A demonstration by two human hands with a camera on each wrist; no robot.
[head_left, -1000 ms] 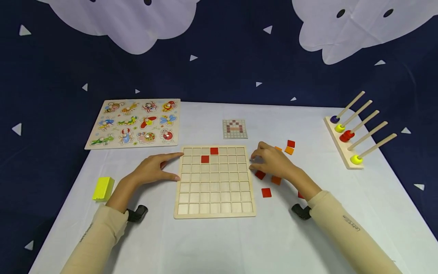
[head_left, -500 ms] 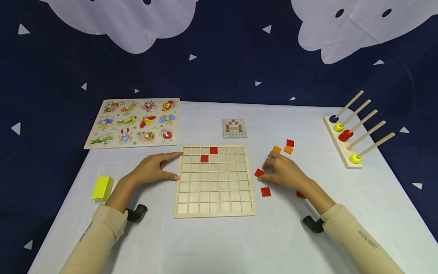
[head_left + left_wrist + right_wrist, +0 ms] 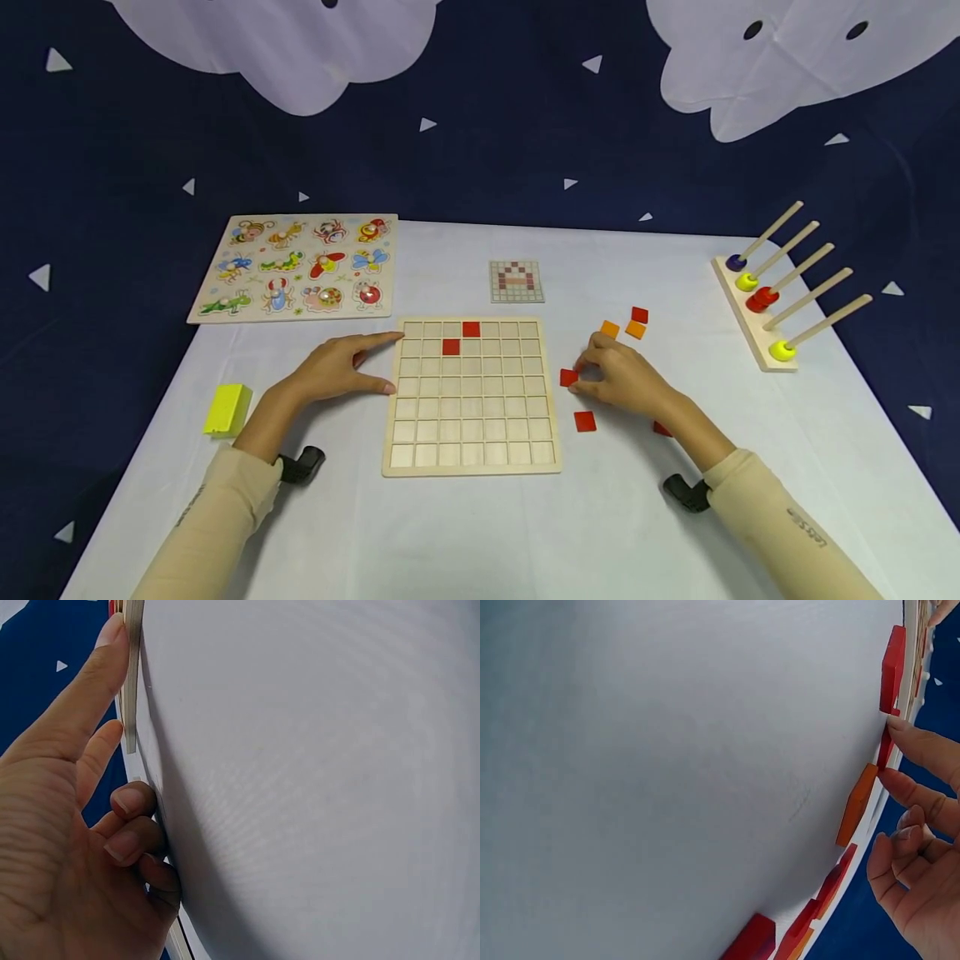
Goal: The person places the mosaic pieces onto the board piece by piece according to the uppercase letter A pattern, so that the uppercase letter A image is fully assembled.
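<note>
Right hand [image 3: 626, 379] pinched a red tile [image 3: 569, 377] between thumb and fingertips on the table [image 3: 465, 533], just right of the wooden grid board [image 3: 471, 397], while left hand [image 3: 337, 367] rested flat, fingers relaxed, against the board's left edge.

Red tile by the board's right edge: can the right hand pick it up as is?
Probably yes. The right hand already has fingertips at the red tile, which lies flat on the cloth just off the board, nothing covering it.
</note>
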